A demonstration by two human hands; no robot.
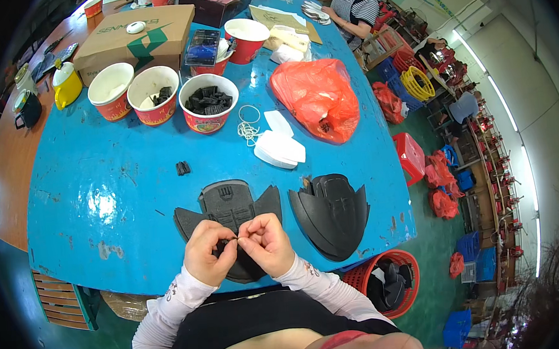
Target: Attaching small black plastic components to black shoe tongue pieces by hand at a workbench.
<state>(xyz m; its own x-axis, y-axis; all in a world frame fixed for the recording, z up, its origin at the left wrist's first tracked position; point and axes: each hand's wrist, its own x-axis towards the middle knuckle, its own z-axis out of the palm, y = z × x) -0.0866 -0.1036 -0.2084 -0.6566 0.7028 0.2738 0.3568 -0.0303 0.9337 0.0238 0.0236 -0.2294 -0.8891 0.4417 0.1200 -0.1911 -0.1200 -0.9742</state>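
My left hand point(208, 252) and my right hand point(267, 243) meet over a flat black winged piece point(226, 196), perhaps a shoe upper. Thumb and fingers of each are pinched together, the tips almost touching. What they pinch is too small to make out. The black piece has a slotted tab at its far end and ridges in its middle; my hands hide part of it. To the right lies a stack of similar curved black pieces point(332, 216). Beyond my left hand, a few small black parts point(183, 168) sit on the blue table point(120, 215).
Three paper tubs stand at the far left; the right one point(206, 129) holds many small black parts. Behind them is a cardboard box point(112, 47). A red plastic bag point(316, 97) and white pads point(279, 150) lie farther right. Below the table edge, a red basket point(412, 288) holds black pieces.
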